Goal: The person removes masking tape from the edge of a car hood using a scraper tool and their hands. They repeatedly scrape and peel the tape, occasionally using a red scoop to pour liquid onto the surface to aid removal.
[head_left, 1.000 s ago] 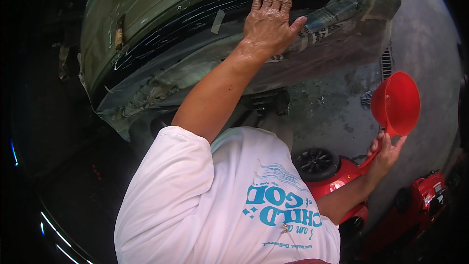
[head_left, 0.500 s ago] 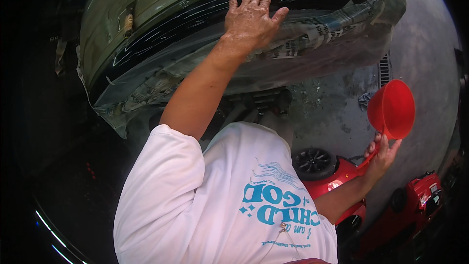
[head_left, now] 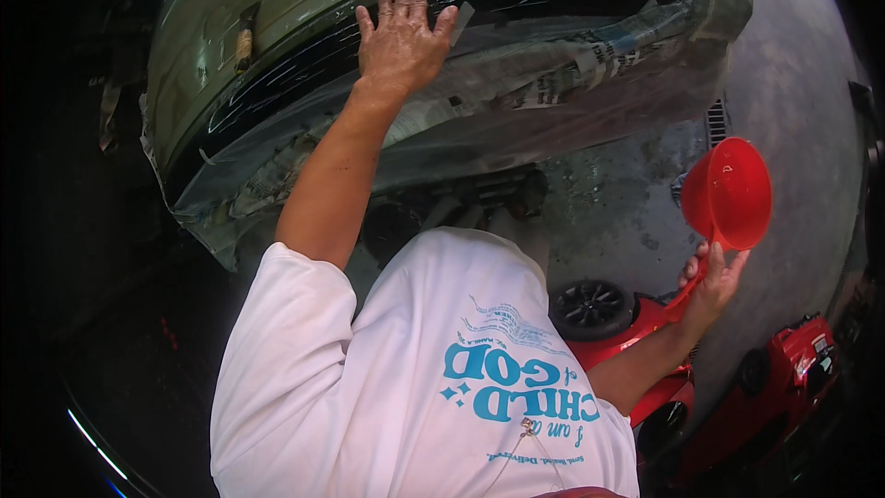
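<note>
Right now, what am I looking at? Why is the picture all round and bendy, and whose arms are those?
The picture comes from a small camera worn on a person's head, looking down. Its wide lens bends straight edges, so everything looks round. The two arms belong to the person wearing it, in a white T-shirt. The left hand is pressed flat on a car body panel that is covered with clear plastic sheet and taped newspaper. The right hand holds a red dipper by its handle, fingers wrapped around it. Below is a wet concrete floor, and a red machine with black wheels stands by the person.
</note>
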A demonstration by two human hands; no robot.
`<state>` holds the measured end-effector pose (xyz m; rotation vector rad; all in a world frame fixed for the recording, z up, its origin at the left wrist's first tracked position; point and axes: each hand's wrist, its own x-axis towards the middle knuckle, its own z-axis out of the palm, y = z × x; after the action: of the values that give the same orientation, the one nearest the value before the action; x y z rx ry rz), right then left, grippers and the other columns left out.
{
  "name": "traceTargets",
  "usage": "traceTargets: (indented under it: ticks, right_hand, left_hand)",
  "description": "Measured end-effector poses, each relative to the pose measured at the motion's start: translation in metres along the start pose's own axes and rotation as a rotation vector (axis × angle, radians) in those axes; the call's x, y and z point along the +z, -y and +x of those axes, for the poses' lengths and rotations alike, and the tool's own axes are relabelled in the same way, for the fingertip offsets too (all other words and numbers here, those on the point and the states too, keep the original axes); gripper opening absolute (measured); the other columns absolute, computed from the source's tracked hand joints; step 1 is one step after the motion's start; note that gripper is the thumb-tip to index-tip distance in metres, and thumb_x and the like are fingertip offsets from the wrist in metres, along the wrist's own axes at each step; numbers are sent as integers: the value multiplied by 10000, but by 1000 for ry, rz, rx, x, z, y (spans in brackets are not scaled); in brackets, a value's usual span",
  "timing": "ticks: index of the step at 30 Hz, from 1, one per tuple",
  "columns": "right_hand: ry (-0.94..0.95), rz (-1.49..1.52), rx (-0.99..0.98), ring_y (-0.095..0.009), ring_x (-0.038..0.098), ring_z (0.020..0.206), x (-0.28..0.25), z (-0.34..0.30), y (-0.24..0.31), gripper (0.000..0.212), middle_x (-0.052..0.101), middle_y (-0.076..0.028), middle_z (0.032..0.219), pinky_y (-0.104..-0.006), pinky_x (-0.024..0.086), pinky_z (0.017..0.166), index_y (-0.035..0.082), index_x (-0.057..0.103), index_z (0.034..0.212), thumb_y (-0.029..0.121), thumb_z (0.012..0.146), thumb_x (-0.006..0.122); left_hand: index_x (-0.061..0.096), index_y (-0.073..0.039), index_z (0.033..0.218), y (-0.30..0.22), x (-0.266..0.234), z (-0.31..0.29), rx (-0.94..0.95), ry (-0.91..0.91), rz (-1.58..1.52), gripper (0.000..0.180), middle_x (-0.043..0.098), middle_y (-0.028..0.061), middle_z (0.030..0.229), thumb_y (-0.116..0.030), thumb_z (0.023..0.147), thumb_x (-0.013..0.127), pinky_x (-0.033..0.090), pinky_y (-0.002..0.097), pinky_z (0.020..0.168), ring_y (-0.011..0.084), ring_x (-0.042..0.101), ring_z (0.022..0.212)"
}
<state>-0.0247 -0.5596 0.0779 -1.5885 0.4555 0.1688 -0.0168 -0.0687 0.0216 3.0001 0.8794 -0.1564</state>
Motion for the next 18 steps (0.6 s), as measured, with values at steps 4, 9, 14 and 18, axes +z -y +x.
traceTargets:
  ticks: [4,9,14,18]
  right_hand:
    - [-7,-2,9,-76,547,604,-7,2,0,821,626,-48,933,-229,450,458,130,79,1737,134,1103,600]
    - [-24,19,-10,-76,546,594,-16,1,3,877,629,-55,928,-225,456,453,119,4,1741,136,1103,605]
    - [-105,54,26,-76,540,587,-33,6,-8,904,627,-60,913,-227,456,453,99,-38,1737,143,1104,606]
    - [-159,37,51,-77,541,591,-47,20,-19,898,625,-62,918,-229,451,454,94,-31,1736,145,1105,605]
  left_hand:
    - [158,-154,1743,-74,6,8,172,14,-24,823,146,97,1812,-676,1108,157,47,541,1368,293,88,1678]
    - [128,-123,1744,-167,19,38,312,10,-87,827,103,107,1818,-652,1109,164,24,518,1371,303,35,1681]
    - [136,-72,1735,-215,24,58,341,-7,-111,864,110,144,1813,-664,1108,190,47,521,1369,325,45,1680]
    - [136,-78,1737,-203,27,58,369,-28,-63,896,115,134,1814,-701,1097,211,75,495,1370,307,60,1681]
